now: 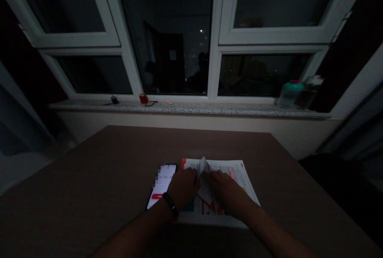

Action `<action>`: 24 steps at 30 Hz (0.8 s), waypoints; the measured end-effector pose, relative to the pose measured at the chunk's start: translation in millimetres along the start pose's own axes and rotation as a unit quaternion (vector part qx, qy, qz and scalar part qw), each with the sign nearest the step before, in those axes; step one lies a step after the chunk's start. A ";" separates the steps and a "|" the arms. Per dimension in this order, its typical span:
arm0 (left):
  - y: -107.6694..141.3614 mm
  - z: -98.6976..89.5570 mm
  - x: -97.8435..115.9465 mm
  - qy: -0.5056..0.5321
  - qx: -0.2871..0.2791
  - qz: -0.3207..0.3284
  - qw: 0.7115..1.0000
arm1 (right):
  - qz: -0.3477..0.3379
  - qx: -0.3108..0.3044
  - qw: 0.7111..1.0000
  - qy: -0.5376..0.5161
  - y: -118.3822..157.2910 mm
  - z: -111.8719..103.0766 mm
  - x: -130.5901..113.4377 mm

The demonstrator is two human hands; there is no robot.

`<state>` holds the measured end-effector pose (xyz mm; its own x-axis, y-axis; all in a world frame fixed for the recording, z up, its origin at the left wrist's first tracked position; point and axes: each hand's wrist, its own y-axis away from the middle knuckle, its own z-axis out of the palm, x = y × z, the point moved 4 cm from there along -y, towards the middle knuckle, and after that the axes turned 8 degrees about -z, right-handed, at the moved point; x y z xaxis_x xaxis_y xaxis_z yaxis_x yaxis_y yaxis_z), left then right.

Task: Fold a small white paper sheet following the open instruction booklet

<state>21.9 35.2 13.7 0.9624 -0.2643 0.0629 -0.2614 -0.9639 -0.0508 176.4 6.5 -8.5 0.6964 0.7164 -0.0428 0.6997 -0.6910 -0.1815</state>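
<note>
An open printed book (248,182) lies on the brown table, with a folded, raised sheet of paper (204,189) over its middle. My left hand (184,186), with a dark band on the wrist, has its fingers closed at the left side of this sheet. At the sheet's right side is my right hand (223,190), its fingers bent together against the paper. Just left of my left hand lies a phone (163,180) with a lit white screen and a red button. The fingertips are dim and partly hidden by the paper.
The brown table (119,158) extends around the book. Beyond it, a speckled windowsill (191,108) bears a small red object (143,98), a dark small item (114,99), a teal-lidded container (290,94) and a clear bottle (309,92). Dark windows stand above.
</note>
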 end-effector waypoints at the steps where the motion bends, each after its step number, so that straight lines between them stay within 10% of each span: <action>1: -0.4 0.4 -0.2 -0.001 0.001 0.001 1.000 | -0.002 0.002 1.000 0.000 0.0 -0.2 -0.1; 24: -6.7 6.0 0.3 0.000 0.013 0.008 1.000 | -0.029 0.003 1.000 0.013 -0.5 -1.3 -5.9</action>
<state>24.4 41.8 8.1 0.9580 -0.2799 0.0620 -0.2750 -0.9584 -0.0769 172.2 2.5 -6.8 0.6592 0.7520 -0.0070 0.7374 -0.6482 -0.1898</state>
